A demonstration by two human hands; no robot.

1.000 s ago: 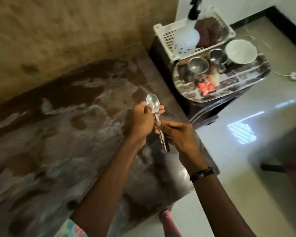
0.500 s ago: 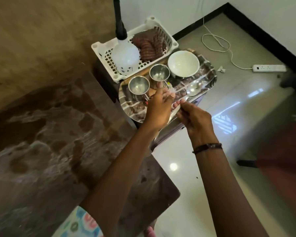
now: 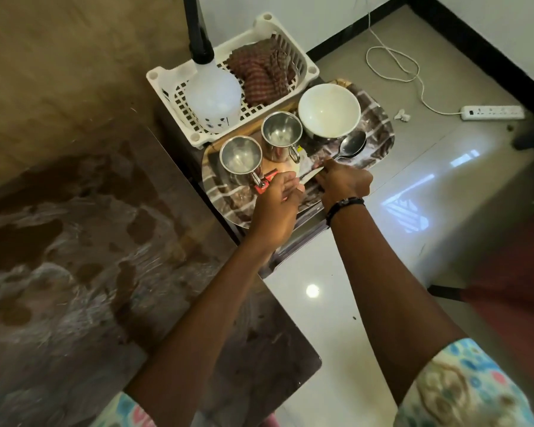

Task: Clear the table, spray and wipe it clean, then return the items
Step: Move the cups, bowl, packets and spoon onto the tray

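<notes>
Right hand pinching long steel spoon handle, left hand gripping small knife; risk: clipping handled steel cup, tipping it.

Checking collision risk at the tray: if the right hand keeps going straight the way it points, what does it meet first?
Probably the spoon lying on the tray: the right hand points up and away toward it. Just beyond stands the white bowl. Depth is uncertain from a single view.
</notes>
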